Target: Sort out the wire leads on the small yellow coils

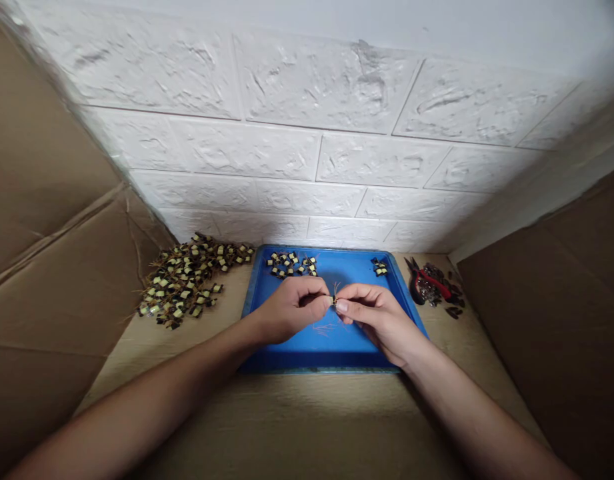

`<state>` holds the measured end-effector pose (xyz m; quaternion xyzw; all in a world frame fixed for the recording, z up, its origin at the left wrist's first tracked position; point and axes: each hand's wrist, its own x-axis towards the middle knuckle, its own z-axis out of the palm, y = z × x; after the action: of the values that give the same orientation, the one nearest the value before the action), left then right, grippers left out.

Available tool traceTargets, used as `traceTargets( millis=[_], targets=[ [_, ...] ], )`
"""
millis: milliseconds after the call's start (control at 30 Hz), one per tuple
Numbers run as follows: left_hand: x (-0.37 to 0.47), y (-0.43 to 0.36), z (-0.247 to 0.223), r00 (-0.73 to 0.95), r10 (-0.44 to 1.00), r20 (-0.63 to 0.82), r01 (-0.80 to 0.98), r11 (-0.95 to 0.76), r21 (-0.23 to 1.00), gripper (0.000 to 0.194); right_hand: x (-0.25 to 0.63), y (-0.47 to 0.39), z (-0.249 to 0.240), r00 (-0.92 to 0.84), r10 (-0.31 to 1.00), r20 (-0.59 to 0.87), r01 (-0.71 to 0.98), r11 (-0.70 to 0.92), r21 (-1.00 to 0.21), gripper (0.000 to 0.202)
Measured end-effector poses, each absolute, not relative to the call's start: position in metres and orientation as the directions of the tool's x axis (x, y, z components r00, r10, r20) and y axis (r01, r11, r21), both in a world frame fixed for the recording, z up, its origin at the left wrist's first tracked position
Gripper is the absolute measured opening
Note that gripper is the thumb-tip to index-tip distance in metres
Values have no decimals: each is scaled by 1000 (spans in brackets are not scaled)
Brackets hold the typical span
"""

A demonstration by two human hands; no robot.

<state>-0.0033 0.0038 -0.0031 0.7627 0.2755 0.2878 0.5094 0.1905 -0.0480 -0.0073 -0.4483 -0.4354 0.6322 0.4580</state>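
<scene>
The left hand (pixel 294 310) is hovering over the middle of a blue tray (pixel 287 360), its thumb and forefinger pressing together on a small part (pixel 333 301); the right hand (pixel 379 317) is meeting it from the right, its thumb and forefinger pinching the same part at its right side, though whether they are gripping its body or only its wires I cannot tell; the other fingers of both hands are curling under, partly hidden. The small part is sitting between the two sets of fingertips, above the tray, with thin copper-coloured wires sticking up from it.

Below the hands, loose wire bits (pixel 323 329) are lying on the tray floor; in the tray's far left corner a group of black and pale yellow parts (pixel 291 264) is resting, and in the far right corner a smaller cluster (pixel 379 267) is lying.

To the left of the tray, a large heap (pixel 184 277) of similar parts is spreading over the wooden table (pixel 287 427); to the right, pliers (pixel 429 281) with red handles are lying among dark, shiny scraps (pixel 454 311); a white brick-patterned wall (pixel 287 153) is standing at the far side, with cardboard (pixel 47 220) rising on the left and a brown panel (pixel 551 300) on the right.
</scene>
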Motion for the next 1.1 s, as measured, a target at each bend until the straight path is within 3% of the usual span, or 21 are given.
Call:
traceTargets(
  millis=[1100],
  targets=[
    [-5,4,0,714,681,159,137,-359,923,26,190,-49,-8,-185,965,-185,-223,-224,-949,17]
  ],
)
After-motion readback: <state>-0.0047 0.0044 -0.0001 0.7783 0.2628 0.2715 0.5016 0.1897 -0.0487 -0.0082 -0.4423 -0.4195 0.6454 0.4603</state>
